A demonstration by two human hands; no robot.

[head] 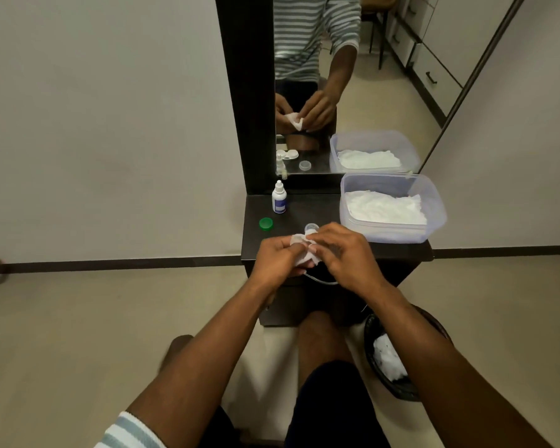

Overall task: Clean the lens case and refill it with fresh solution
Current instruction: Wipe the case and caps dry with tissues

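Note:
Both my hands meet over the front edge of the small dark table. My left hand holds a crumpled white tissue. My right hand is closed against the tissue, and the lens case itself is hidden between my fingers. A clear lens-case cap rests on the table just behind my fingers. A green cap lies to the left. The small white solution bottle with a blue label stands upright at the back left.
A clear plastic tub of white tissues fills the table's right side. A mirror rises behind the table. A dark bin with used tissue stands on the floor at the right, beside my knee.

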